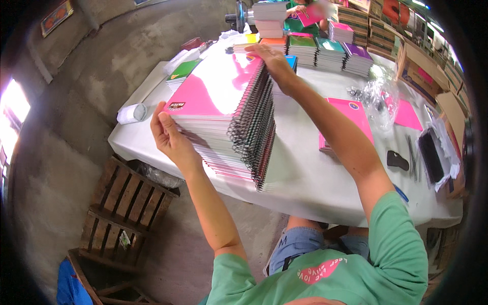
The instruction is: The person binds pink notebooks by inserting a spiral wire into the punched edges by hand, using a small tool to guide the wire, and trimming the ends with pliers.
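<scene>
A tall stack of spiral notebooks [213,91] stands on the white-covered table, its top one glossy pink and the black wire coils facing right. At the stack's near left corner, my left hand [175,140] is closed on the upper notebooks, thumb at the edge. My right hand [274,63] grips the far right corner, its fingers over the top edge beside the coils. How many notebooks each hand holds cannot be made out. To the right, partly behind my right forearm, lies a lower pile of pink notebooks [353,117].
Stacks of green [302,43], teal [330,48] and purple notebooks [357,51] line the table's far side. Clear plastic [384,96], a black object [397,160] and an open carton [422,68] are at right. A wooden crate [127,203] stands left; another person [300,23] works beyond.
</scene>
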### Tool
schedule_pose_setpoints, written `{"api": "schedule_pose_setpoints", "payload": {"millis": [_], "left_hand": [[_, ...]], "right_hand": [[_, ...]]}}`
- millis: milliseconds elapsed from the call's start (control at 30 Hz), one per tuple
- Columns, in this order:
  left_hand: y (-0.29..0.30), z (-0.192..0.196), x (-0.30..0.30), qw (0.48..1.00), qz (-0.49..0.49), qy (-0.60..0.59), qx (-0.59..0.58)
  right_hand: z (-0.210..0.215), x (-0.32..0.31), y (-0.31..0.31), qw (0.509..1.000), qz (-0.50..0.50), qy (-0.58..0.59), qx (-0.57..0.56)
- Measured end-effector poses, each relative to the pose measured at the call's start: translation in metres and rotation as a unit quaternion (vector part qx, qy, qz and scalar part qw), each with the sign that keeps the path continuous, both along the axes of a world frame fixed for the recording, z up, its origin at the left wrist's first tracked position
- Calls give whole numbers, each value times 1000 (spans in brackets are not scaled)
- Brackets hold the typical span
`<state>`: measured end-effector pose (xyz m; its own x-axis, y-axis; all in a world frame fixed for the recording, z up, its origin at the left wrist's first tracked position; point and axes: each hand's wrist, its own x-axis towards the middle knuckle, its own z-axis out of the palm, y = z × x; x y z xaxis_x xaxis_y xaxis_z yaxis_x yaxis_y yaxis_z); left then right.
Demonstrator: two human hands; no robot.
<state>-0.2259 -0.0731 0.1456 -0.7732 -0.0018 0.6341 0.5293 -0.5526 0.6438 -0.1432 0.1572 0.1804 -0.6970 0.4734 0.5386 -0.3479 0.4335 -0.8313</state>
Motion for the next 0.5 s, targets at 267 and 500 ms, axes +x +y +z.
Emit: {"api": "schedule_pose_setpoints", "payload": {"millis": [267,500], "left_hand": [[-16,5,-3,993,104,-34,-31],[-14,12,111,960,182,153,151]], "right_hand": [[-52,115,92,946,-261,-110,155],[-181,304,146,756,-488,-436,9]]}}
